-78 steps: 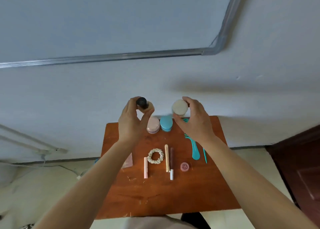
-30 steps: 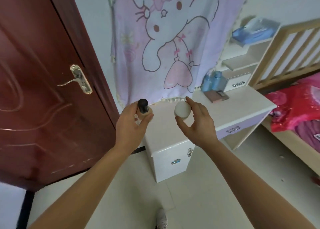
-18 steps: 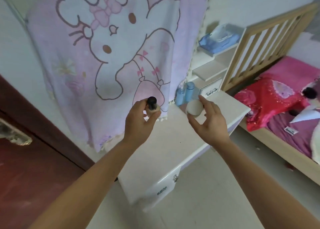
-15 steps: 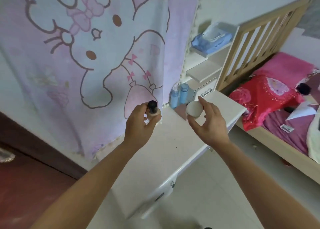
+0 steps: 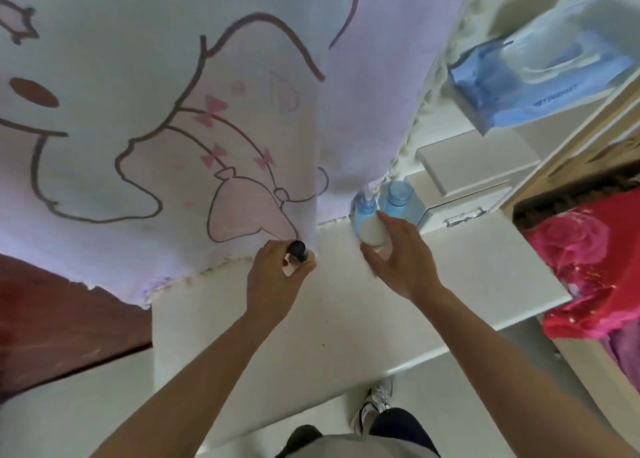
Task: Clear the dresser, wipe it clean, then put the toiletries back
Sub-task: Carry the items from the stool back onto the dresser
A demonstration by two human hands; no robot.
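I stand over the white dresser (image 5: 346, 305). My left hand (image 5: 273, 281) grips a small bottle with a black cap (image 5: 297, 251), held low near the back edge of the top, by the hanging cloth. My right hand (image 5: 401, 260) grips a round white-lidded jar (image 5: 372, 232), tilted, just in front of two blue bottles (image 5: 384, 203) that stand at the back of the dresser. I cannot tell whether either held item touches the surface.
A pink cartoon-print cloth (image 5: 173, 111) hangs behind the dresser. White shelves and a small drawer unit (image 5: 464, 187) rise at the back right, with a blue wipes pack (image 5: 540, 77) on top. A bed with red bedding (image 5: 595, 260) is on the right, a dark red door (image 5: 52, 326) on the left.
I have turned from the wooden table and stepped up to the dresser. Both hands, still holding the bottle and the jar, have come down toward the back of the dresser top.
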